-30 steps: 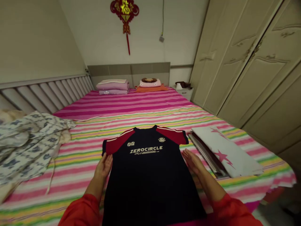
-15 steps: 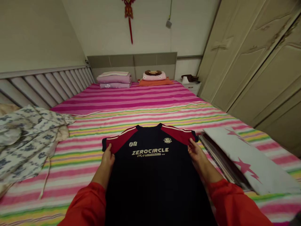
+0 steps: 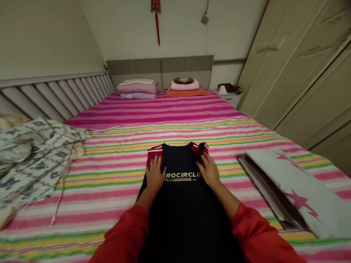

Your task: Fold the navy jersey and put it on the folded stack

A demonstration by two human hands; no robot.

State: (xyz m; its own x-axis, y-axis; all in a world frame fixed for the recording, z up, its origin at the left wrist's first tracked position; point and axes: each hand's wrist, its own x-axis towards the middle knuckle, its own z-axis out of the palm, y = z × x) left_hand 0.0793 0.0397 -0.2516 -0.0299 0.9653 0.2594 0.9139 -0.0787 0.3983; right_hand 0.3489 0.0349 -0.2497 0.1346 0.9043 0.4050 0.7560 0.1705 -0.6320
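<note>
jersey (image 3: 181,190) lettering part-hidden under hands; hem cut off

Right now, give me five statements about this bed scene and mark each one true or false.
1. Both hands rest on the dark jersey. True: left hand, right hand.
2. The jersey's red sleeves lie spread out flat to the sides. False: both are folded in over the front.
3. A floral cloth lies crumpled to the left. True.
4. The star-print folded fabric lies on the jersey. False: it lies apart, to the right.
5. The bedsheet is plain white. False: it is striped in many colours.
</note>
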